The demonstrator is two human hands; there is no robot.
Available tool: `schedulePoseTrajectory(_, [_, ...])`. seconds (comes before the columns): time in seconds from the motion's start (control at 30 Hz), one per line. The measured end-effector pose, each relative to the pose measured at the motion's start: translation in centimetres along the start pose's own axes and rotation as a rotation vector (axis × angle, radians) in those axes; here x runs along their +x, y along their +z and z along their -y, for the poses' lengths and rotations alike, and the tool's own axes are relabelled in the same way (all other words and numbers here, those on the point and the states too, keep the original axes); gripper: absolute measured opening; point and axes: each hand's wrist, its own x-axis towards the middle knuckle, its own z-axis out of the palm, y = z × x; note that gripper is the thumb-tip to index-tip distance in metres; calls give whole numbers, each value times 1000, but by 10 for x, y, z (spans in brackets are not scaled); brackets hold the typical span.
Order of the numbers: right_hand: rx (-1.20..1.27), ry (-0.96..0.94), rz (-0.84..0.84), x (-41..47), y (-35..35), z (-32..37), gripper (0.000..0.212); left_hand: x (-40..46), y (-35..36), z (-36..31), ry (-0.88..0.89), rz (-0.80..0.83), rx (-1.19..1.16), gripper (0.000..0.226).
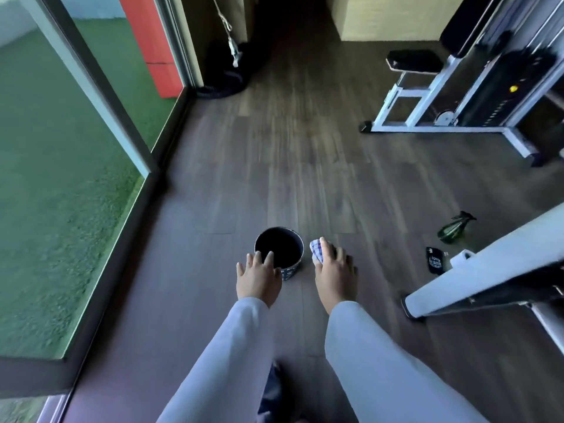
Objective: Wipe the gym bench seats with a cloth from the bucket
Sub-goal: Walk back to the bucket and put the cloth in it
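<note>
Two pale grey sleeves (232,355) reach forward and down from the bottom edge over the dark wood-plank floor (305,178). At the end of the left one, the left hand (258,277) is spread palm down, its fingers straight and a little apart, their tips over the near rim of the small round dark bucket (279,251); contact with the rim cannot be told. This bucket stands on the floor, its inside dark and its outer wall showing small pale marks too blurred to read. Just right of it, the right hand (335,274) curls its fingers round a white-and-blue checked cloth (316,251), which bunches out past the fingertips beside the bucket's right edge.

Farther right, a flat black item (434,260) lies on the floor bearing pale writing that cannot be read with certainty, and a dark green spray bottle (452,228) lies on its side just beyond it. A white metal frame bar (488,270) slants across them at the right edge. Well beyond, a white-framed gym machine (451,99) carries a black padded bench seat (413,61). Along the left runs a glass sliding door (91,117), with green turf outside.
</note>
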Motion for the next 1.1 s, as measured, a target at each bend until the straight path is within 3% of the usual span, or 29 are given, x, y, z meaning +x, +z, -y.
schedulePoseTrajectory(0.23, [-12, 79, 42, 50, 38, 28, 46, 76, -10, 18, 33, 15, -4, 45])
schedulePoseTrajectory(0.63, [-26, 84, 124, 83, 106, 15, 47, 152, 26, 23, 24, 60, -55, 48])
schedulePoseTrajectory(1.1, [21, 158, 331, 125, 273, -45, 53, 253, 177, 60, 34, 108, -30, 51])
